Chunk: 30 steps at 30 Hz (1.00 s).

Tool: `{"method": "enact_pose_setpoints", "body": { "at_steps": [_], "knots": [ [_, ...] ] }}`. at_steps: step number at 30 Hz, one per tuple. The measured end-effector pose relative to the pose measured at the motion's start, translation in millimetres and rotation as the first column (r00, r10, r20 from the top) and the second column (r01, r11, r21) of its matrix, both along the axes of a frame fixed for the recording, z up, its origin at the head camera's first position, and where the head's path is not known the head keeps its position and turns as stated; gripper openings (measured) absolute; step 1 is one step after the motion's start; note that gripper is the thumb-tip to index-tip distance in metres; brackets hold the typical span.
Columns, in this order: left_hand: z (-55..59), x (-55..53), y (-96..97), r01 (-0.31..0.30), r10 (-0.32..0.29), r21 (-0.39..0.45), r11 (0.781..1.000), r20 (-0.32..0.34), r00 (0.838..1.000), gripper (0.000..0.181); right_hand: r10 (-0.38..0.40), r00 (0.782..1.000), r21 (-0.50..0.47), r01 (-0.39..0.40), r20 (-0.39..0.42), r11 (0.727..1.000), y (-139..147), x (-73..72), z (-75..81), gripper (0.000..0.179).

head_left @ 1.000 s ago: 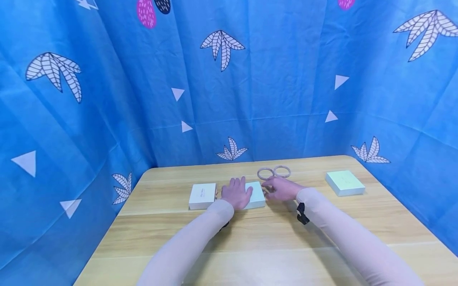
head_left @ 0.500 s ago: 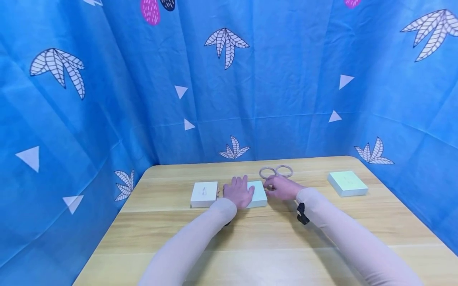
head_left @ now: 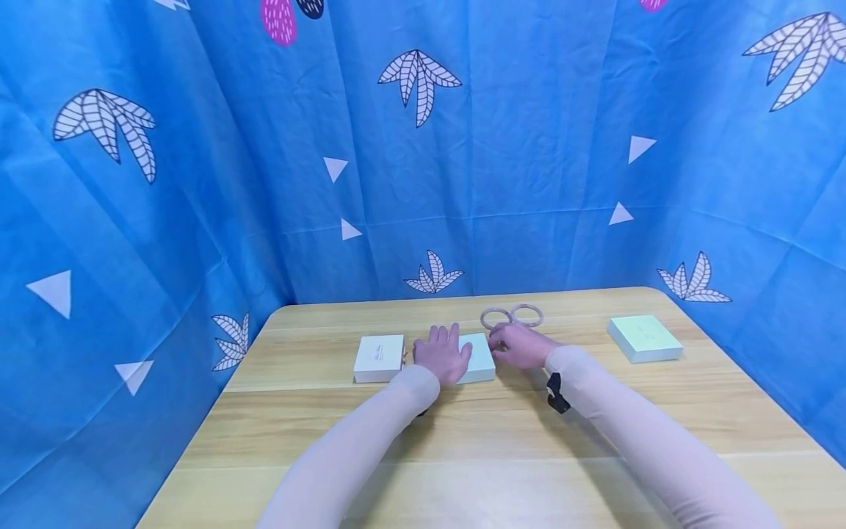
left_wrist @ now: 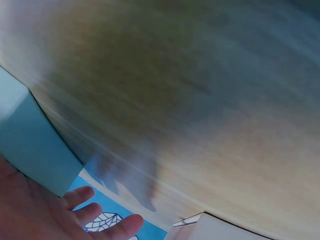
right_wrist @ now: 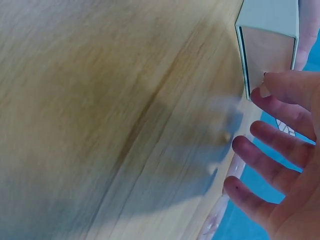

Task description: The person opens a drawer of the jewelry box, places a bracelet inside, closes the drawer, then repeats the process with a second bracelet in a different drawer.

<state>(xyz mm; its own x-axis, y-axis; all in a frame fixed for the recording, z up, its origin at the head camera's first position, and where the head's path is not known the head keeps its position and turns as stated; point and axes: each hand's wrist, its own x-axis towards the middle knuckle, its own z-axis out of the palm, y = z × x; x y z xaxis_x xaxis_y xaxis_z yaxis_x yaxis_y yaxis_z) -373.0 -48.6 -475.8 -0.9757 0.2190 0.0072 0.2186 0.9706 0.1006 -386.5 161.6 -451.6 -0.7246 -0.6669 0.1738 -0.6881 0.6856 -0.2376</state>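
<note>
A pale mint drawer-style box point(head_left: 479, 360) lies on the table near its back half. My left hand point(head_left: 441, 358) rests on its left part with fingers spread and straight; in the left wrist view the palm lies along the box. At the right end my right hand point(head_left: 521, 347) pinches a small pale pull tab point(right_wrist: 265, 90) between thumb and index finger. Its other fingers are spread apart, beside the box. In the right wrist view the inner drawer's end face point(right_wrist: 265, 52) sits inside the mint sleeve.
A white box point(head_left: 379, 358) with a small tab on its right side stands left of my left hand. Two pinkish rings point(head_left: 526, 315) lie behind my right hand. Another light green box point(head_left: 645, 339) sits at the right. A blue patterned curtain point(head_left: 542, 147) surrounds the wooden table point(head_left: 489, 470).
The head view has shifted slightly, so everything appears a little further right. Both hands keep their places on the mint box.
</note>
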Motion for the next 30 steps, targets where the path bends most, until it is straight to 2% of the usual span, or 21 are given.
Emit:
{"method": "enact_pose_setpoints", "body": {
  "at_steps": [12,20,30],
  "knots": [
    [0.8,0.6,-1.6,0.004,-0.004,-0.001,1.0,-0.009,1.0,0.069,0.001,1.0,0.006,-0.001,0.0,1.0,-2.8,-1.7,-1.0,0.01],
    [-0.4,-0.8,-0.6,0.002,-0.002,0.0,1.0,0.012,1.0,0.069,-0.01,1.0,-0.003,0.01,0.011,1.0,-3.4,-2.3,-4.1,0.012],
    [0.7,0.2,-0.8,0.001,-0.001,0.003,1.0,0.003,1.0,0.069,0.016,1.0,-0.022,-0.017,-0.023,1.0,-4.9,0.7,-2.9,0.015]
  ]
}}
